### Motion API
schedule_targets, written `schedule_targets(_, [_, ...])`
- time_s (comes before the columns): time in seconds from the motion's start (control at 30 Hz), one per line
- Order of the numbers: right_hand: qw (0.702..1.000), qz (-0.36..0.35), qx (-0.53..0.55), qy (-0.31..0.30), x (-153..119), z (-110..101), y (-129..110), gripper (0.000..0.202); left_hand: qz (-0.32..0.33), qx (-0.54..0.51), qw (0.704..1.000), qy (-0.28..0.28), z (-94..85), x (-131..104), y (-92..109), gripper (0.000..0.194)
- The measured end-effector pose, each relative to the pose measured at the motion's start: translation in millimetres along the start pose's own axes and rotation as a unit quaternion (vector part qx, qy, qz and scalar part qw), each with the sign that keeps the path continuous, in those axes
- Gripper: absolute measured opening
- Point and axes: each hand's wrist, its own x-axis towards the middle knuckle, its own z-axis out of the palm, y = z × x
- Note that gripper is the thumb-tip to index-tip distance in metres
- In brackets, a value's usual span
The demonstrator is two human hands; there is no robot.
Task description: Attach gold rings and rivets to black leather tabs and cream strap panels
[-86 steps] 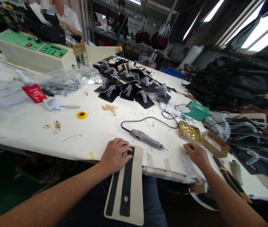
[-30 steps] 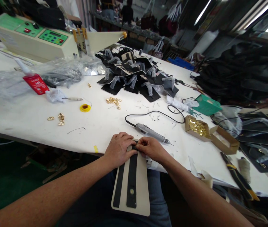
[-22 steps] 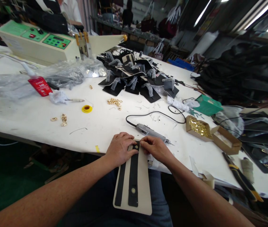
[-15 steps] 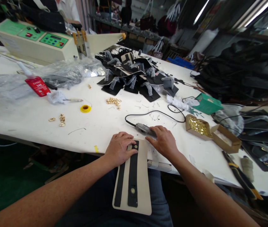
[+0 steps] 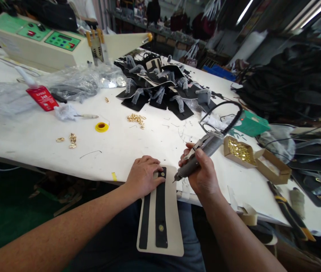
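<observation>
My left hand [image 5: 146, 175] grips the upper left edge of a beige panel [image 5: 173, 215], its thumb and fingers on a black strap [image 5: 161, 204] with brass-coloured studs near both ends. The panel's top rests at the table edge and the rest lies over my lap. In my right hand [image 5: 202, 175] is a dark grey corded electric screwdriver [image 5: 202, 151], fingers closed round its body. Its thin tip points down and left, just right of the panel's top, apart from the studs.
On the white table [image 5: 120, 151] lie gold clasps [image 5: 136, 119], a yellow tape roll [image 5: 101, 127], a red glue bottle [image 5: 42, 97] and stacked black pieces [image 5: 160, 87]. A box of brass parts [image 5: 239, 151] and pliers [image 5: 287, 213] are at right.
My right hand has picked up the screwdriver from the table and turned it, tip toward the panel; its cord now arches up. My left hand stays on the panel.
</observation>
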Motion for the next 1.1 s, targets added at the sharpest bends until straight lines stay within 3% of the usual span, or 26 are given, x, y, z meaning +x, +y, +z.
schedule_targets(0.13, [0.997, -0.062, -0.035, 0.013, -8, 25, 11, 0.041, -0.01, 0.002, 1.0, -0.001, 0.2, 1, 2, 0.021])
schedule_targets(0.33, [0.984, -0.124, -0.127, 0.008, -9, 27, 17, 0.035, -0.023, 0.002, 1.0, -0.007, -0.5, 3, 2, 0.022])
schedule_targets(0.73, [0.99, -0.113, -0.087, 0.004, -10, 32, 25, 0.033, -0.019, -0.001, 1.0, -0.006, 0.4, 3, 0, 0.022])
schedule_targets(1.1, [0.978, -0.137, -0.15, -0.038, -5, 36, 21, 0.022, -0.023, -0.009, 1.0, -0.005, 1.5, 2, -1, 0.022])
